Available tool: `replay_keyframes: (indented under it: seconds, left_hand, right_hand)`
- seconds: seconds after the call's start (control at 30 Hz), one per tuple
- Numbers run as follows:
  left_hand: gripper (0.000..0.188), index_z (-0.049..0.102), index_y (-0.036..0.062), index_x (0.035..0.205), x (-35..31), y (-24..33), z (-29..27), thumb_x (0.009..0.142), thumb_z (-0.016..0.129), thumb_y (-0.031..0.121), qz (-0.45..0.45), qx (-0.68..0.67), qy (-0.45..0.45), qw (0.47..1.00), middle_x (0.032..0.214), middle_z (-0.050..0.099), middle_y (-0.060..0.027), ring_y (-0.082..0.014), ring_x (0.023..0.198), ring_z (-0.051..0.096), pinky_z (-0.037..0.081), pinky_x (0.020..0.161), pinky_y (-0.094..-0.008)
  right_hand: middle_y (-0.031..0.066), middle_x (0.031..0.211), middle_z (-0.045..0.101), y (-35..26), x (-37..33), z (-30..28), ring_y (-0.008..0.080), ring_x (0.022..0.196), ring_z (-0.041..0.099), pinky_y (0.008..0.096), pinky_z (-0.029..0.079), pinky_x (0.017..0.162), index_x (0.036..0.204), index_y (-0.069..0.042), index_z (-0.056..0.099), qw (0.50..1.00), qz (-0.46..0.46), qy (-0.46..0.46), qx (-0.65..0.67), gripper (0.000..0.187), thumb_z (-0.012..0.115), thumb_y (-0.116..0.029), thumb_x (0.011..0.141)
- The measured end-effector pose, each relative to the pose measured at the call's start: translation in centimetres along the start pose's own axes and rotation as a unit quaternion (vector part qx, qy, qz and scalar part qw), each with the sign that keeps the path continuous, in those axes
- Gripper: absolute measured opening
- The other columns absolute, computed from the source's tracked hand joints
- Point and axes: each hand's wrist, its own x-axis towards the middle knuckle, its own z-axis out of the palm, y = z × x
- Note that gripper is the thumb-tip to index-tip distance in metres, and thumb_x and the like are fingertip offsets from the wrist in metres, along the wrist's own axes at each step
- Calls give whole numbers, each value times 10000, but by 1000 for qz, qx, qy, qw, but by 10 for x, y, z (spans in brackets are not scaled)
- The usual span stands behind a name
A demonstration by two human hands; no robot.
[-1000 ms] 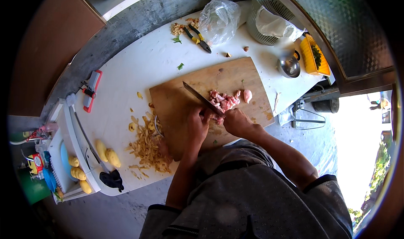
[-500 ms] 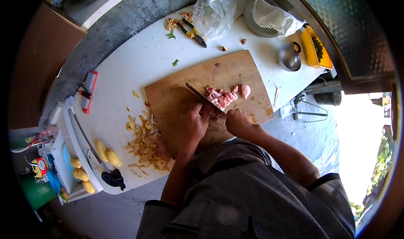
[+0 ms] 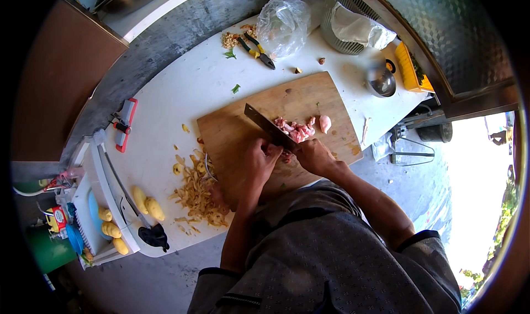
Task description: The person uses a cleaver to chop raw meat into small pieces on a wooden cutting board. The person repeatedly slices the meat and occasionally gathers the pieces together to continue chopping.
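Lying beneath a knife: raw meat in pieces on a wooden board

Raw meat (image 3: pixel 297 130), pink, cut small: heaped on the wooden board (image 3: pixel 232 127), right of its middle.
Knife (image 3: pixel 268 125), broad dark blade: slanting across the near left side of the heap, tip toward the far left.
Right hand (image 3: pixel 314 156): grip clamped around the knife's handle.
Left hand (image 3: pixel 259 160): fingers bent, just beside the blade; a reddish piece shows at the fingertips, though one cannot say whether the grip is clamped on it.
Rounded pink piece (image 3: pixel 325 124): on the board, right of the heap.
Peelings (image 3: pixel 199 191), yellowish: piled along the board's left edge on the white table (image 3: pixel 165 93).
Two potatoes (image 3: pixel 147 204): left of the peelings.
Pliers (image 3: pixel 258 51), yellow-and-black handles: beyond the board, beside a clear plastic bag (image 3: pixel 283 27).
Metal bowl (image 3: pixel 381 82): right of the board, near a yellow basket (image 3: pixel 409 68).
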Motion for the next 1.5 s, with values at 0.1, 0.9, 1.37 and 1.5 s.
replay_keyframes:
  seconds: [0.1, 0.9, 1.37, 1.5]
  left_hand:
    - [201, 687, -38, 1046, 3, -40, 9, 913, 801, 61, -12, -99, 1, 995, 821, 704, -98, -170, 704, 659, 560, 678, -358]
    - [77, 670, 1, 1105, -40, -31, -35, 1067, 681, 67, -59, -225, 59, 971, 939, 707, -40, -109, 790, 680, 548, 741, -250]
    - [381, 703, -8, 1356, -30, -49, -58, 979, 739, -51, 26, -111, -34, 993, 1085, 731, -67, -136, 919, 724, 570, 819, -238]
    - [266, 767, -11, 1237, -22, -13, -55, 973, 787, 16, 89, -20, -14, 996, 1067, 719, -83, -157, 900, 716, 566, 786, -291]
  right_hand:
    - [343, 977, 731, -18, -9, -15, 511, 944, 733, 575, 584, 833, 1004, 34, 768, 998, 61, 5, -1, 271, 645, -208, 1008]
    - [349, 923, 731, -4, -12, -24, 524, 934, 736, 587, 566, 856, 979, 44, 780, 997, 60, -8, 56, 451, 706, -399, 1004]
    - [340, 916, 728, -1, -30, -7, 520, 901, 735, 570, 578, 813, 948, 57, 772, 996, 38, 59, 62, 354, 682, -286, 959]
    - [346, 913, 727, -7, -35, -13, 513, 893, 740, 563, 583, 813, 961, 65, 769, 995, 38, 66, 68, 343, 696, -270, 942]
